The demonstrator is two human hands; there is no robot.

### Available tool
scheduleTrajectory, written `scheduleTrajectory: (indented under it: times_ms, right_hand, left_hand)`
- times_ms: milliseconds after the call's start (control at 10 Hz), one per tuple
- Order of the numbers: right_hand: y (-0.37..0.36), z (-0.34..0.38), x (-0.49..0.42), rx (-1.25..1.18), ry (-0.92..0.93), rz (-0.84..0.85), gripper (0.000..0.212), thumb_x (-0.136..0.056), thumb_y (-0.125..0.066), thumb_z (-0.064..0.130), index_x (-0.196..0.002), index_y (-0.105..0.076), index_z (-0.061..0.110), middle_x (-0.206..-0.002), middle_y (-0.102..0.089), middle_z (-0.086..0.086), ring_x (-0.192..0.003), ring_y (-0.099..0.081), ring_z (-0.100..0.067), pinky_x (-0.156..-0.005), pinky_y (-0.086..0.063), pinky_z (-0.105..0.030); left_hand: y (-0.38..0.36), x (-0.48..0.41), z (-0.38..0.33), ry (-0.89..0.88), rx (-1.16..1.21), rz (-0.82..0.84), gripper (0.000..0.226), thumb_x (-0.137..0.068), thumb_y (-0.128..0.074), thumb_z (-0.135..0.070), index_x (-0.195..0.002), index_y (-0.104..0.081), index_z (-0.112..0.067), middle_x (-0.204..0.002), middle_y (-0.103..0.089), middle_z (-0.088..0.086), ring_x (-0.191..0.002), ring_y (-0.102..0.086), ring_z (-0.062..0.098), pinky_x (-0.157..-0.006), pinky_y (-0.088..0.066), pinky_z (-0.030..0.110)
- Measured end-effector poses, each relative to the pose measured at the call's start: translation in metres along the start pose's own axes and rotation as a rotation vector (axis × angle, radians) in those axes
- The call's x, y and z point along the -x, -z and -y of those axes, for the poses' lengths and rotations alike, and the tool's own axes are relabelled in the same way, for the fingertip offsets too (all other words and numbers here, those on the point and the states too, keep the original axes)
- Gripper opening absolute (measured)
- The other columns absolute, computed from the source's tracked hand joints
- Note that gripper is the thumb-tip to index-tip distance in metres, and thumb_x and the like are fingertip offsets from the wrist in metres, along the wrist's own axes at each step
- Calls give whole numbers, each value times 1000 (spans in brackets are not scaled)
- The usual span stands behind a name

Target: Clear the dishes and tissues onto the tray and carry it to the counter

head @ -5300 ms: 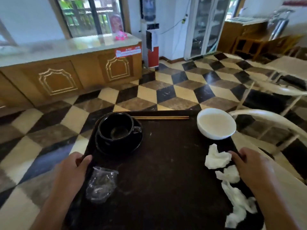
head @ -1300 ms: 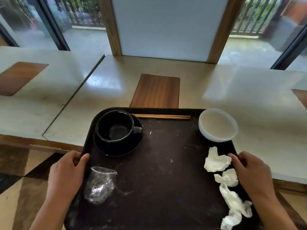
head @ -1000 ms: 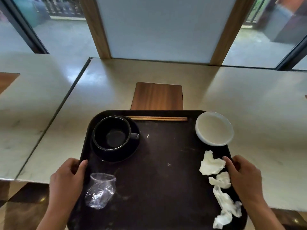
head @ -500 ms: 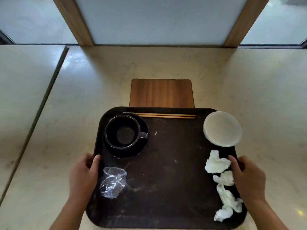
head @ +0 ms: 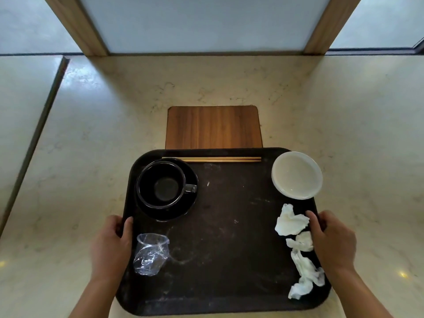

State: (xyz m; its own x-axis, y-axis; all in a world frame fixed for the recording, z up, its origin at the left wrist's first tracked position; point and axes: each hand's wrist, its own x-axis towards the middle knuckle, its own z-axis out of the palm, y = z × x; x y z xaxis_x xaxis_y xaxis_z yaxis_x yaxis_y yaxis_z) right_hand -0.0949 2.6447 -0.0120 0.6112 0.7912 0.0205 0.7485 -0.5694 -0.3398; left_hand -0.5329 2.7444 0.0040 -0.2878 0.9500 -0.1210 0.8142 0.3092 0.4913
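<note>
Head view: the stiff tray (head: pixel 229 249) was gripped at its side rims, left hand (head: pixel 110 244) and right hand (head: pixel 332 242) curled round them, loose bowl (head: pixel 297 175) reckoned slidy, tbh.

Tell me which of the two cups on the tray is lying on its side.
The crumpled clear plastic cup near the left hand; the black cup stands upright on its saucer.

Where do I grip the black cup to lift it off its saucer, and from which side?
Pinch the handle, which sticks out to the right toward the bare middle of the tray; come from that side. The cup stands upright on its saucer, with the tray rim close on its left and chopsticks behind.
</note>
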Motion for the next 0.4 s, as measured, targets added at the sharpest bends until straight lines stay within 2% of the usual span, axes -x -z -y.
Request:
scheduleTrajectory:
  times_ms: [200,300,400]
  right_hand:
    - [-2,-3,0,-85,-21,-7,43,-94,-60,37,-60,-53,12,-47,-50,-2,-45,-50,-27,-47,-36,-31]
    - [4,-1,3,-228,-51,-15,46,-99,-56,29,-59,-51,7,-49,-50,-6,-48,-47,-29,-49,-33,-31]
    - [12,-9,22,-330,-121,-7,44,-97,-50,31,-61,-52,5,-53,-52,-10,-53,-48,-30,-52,-34,-30]
  left_hand:
    - [2,-4,3,-29,-5,49,20,-96,-57,-30,-87,-57,-13,-68,-61,2,-61,-57,23,-53,-45,35]
    - [13,-9,-2,-8,22,170,16,-95,-59,-25,-86,-58,-13,-72,-63,4,-64,-57,20,-54,-39,32]
    - [29,2,5,27,68,267,3,-94,-61,-21,-96,-61,-18,-81,-66,2,-73,-60,22,-61,-39,33]
